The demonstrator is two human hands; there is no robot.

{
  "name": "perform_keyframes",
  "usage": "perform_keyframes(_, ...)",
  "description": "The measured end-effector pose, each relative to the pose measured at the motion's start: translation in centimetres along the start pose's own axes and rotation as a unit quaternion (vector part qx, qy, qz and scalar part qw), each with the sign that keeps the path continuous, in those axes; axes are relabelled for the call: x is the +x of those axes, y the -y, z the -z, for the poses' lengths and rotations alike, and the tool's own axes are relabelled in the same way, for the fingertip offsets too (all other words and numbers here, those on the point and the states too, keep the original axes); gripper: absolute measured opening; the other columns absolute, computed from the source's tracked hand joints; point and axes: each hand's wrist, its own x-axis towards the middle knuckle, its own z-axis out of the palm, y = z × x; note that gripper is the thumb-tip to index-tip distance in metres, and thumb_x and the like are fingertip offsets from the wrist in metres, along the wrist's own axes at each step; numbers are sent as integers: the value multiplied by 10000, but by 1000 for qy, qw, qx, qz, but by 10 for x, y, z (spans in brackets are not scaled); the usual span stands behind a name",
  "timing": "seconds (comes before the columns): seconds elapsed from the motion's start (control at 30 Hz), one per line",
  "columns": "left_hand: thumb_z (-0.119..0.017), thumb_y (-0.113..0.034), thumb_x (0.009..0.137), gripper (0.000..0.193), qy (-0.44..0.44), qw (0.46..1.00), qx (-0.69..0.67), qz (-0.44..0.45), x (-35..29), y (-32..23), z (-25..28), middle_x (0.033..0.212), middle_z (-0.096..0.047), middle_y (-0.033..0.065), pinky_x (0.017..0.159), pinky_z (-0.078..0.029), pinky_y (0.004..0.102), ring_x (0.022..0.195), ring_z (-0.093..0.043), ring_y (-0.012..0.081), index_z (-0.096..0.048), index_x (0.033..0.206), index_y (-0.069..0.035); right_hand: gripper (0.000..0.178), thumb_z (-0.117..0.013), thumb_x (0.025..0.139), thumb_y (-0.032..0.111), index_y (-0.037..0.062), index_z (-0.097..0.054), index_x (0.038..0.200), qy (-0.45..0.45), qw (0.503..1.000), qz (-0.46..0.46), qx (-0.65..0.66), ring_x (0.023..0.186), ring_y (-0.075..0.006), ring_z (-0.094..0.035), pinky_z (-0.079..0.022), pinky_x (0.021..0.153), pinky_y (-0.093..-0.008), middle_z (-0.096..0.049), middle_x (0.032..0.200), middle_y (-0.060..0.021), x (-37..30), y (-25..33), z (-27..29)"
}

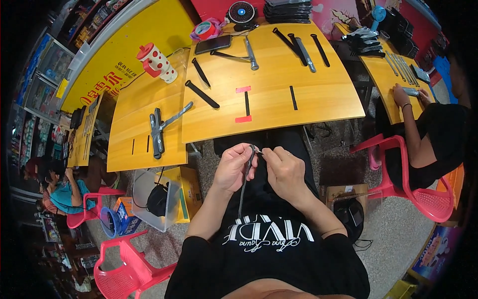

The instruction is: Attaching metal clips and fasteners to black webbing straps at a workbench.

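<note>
My left hand [232, 168] is closed around a dark grey strap [243, 195], whose long end hangs down in front of my shirt. My right hand [286, 172] is beside it, fingers pinched together at the strap's upper end. Something small and pale shows between the fingertips, too small to name. Both hands are above my lap, just off the near edge of the yellow wooden table [328, 102]. On the table lie black straps [202, 94], a grey strap [305, 55] and a crossed bundle of grey straps [157, 133]. A black strip [247, 103] lies between two pieces of red tape.
At the back are a phone [213, 45], a small fan [242, 12], a tape roll [204, 30] and stacked black pouches [288, 11]. A spotted tumbler [158, 64] stands at left. A plastic bin [155, 199] sits below; another person [423, 124] works at right.
</note>
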Motion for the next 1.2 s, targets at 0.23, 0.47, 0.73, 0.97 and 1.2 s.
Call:
perform_keyframes(0.23, -494, -182, 975, 195, 5, 1000, -18, 9, -2, 2, 6, 701, -592, 53, 436, -439, 194, 466, -541, 116, -574, 994, -5, 208, -609, 713, 27, 21, -599, 921, 3, 999, 20, -36, 630, -248, -587, -466, 522, -342, -504, 700, -96, -2, 3, -2)
perform_keyframes(0.47, -490, -196, 977, 199, 5, 999, -35, 20, -3, 1, 8, 693, -589, 45, 420, -423, 187, 457, -534, 113, -579, 982, -18, 251, -616, 693, 36, 14, -597, 942, 13, 999, 25, -43, 632, -247, -585, -468, 521, -342, -505, 714, -99, -4, 5, -5)
perform_keyframes(0.73, -517, -190, 966, 187, -7, 999, -35, 17, -3, 1, 9, 676, -599, 49, 413, -422, 183, 446, -534, 111, -594, 959, -19, 272, -611, 679, 33, 2, -603, 949, 22, 997, 39, -56, 624, -238, -579, -464, 513, -331, -509, 708, -93, -1, 6, -4)
perform_keyframes(0.97, -549, -141, 947, 157, -15, 999, 27, -31, -6, 6, 11, 658, -606, 68, 389, -423, 189, 425, -532, 115, -599, 932, 7, 316, -599, 670, 92, -38, -621, 957, 19, 989, 105, -102, 566, -190, -532, -422, 467, -279, -511, 687, -73, -2, 4, -1)
perform_keyframes(1.2, -575, -99, 928, 114, -43, 990, 116, -60, -10, 5, 7, 655, -623, 63, 371, -392, 178, 428, -535, 85, -605, 879, 0, 308, -589, 673, 130, -48, -635, 921, 3, 972, 170, -164, 527, -158, -496, -381, 426, -254, -479, 652, -58, -3, -2, -4)
